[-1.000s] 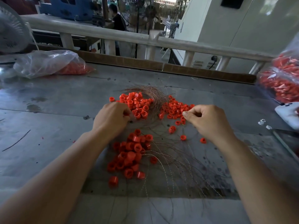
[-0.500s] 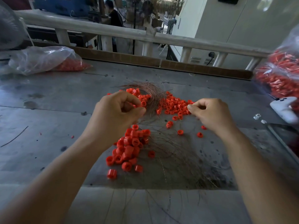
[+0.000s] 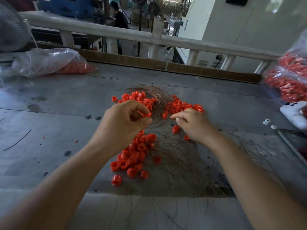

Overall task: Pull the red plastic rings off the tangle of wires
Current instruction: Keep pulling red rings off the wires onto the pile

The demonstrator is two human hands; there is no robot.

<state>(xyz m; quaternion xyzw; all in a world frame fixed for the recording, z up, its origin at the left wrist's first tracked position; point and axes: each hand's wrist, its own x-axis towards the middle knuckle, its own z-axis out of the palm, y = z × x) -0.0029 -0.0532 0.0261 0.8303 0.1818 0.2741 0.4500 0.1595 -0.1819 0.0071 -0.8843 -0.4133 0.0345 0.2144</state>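
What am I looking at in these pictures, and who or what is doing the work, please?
There is no machine here: a person works with bare hands, and the single camera sits on their head, looking forward and down. On the grey table lies a tangle of thin wires, with loose red rings heaped near and farther off. The left hand pinches a red ring between thumb and fingertips. The right hand hovers by the wires, forefinger out; whether it pinches a wire is too fine to tell. Clear bags of red pieces lie at the left and right.
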